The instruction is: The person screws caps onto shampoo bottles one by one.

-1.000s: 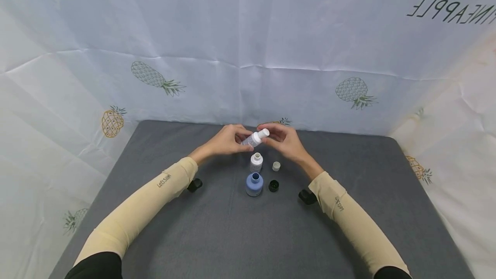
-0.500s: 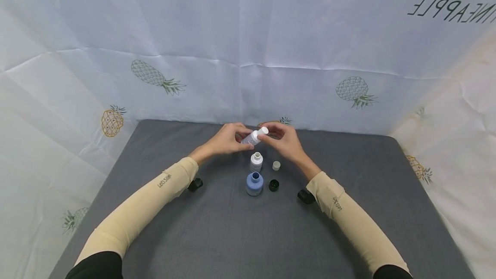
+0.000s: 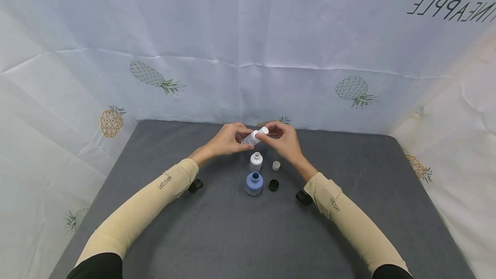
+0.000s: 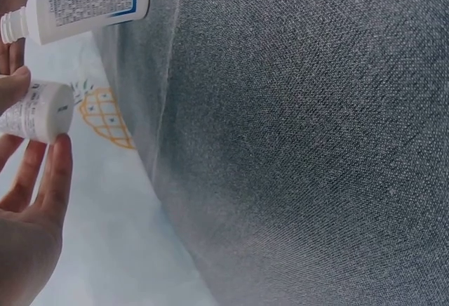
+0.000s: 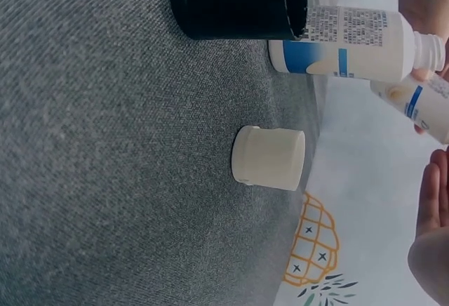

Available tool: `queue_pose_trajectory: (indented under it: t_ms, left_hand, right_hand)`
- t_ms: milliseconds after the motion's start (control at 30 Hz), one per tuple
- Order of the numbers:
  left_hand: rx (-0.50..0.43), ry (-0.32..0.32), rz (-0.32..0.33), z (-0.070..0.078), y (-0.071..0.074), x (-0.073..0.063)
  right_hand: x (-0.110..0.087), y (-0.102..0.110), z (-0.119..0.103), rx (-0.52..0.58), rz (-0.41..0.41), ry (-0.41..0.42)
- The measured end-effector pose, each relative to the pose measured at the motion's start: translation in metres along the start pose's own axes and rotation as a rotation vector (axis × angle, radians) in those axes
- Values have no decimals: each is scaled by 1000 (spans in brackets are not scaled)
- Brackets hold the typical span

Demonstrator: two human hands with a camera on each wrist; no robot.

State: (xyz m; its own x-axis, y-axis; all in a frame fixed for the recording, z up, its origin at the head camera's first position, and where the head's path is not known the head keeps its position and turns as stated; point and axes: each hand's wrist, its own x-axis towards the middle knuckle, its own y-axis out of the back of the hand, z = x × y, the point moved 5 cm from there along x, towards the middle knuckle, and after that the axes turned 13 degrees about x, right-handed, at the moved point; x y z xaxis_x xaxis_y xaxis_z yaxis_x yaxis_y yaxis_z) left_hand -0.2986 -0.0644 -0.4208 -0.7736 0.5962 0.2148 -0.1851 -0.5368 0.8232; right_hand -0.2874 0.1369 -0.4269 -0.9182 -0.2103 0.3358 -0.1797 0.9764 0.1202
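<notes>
My left hand (image 3: pixel 228 140) grips a small white bottle (image 3: pixel 249 139) with printed text, raised and tilted, its top leaning to the right. On the bottle sits a white cap (image 3: pixel 263 131), pinched by the thumb and fingers of my right hand (image 3: pixel 285 142). In the left wrist view, fingers and thumb hold the small bottle (image 4: pixel 43 113) around its base end. Below the hands stands a white bottle (image 3: pixel 256 163) without a cap, its neck open. In front of it is an uncapped blue bottle (image 3: pixel 254 186).
On the grey table (image 3: pixel 232 236), a small white cap (image 3: pixel 276 165) and an open-side-up black cap (image 3: pixel 273 185) lie right of the bottles. Black wrist cameras show under the left sleeve (image 3: pixel 147 201) and right sleeve (image 3: pixel 348 218). A pineapple-printed curtain (image 3: pixel 240 33) hangs behind the table.
The right hand has turned slightly at the cap, and its wrist has shifted a little left. The left hand and held bottle stay nearly in place. The standing bottles and loose caps have not moved.
</notes>
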Motion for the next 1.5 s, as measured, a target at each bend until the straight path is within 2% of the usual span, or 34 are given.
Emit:
queue_pose_trajectory:
  t_ms: [500,800,933,1100,1167,1333,1500]
  left_hand:
    - [4,-8,11,-2,-3,1]
    - [4,6,-4,-1,-4,0]
    - [9,11,-5,-2,-5,0]
    - [3,18,1,-4,-5,2]
    - [-1,19,0,-4,-5,2]
    - [-4,20,-18,-4,-4,1]
    - [-10,27,-21,-3,-1,1]
  right_hand:
    - [-2,1,3,-107,56,16]
    - [-3,1,2,-101,53,-35]
    - [-4,3,3,-10,9,-45]
    - [-3,7,2,274,-87,-32]
    - [-3,8,2,333,-128,-29]
    - [-1,6,3,329,-211,-8]
    - [0,4,3,304,-229,-3]
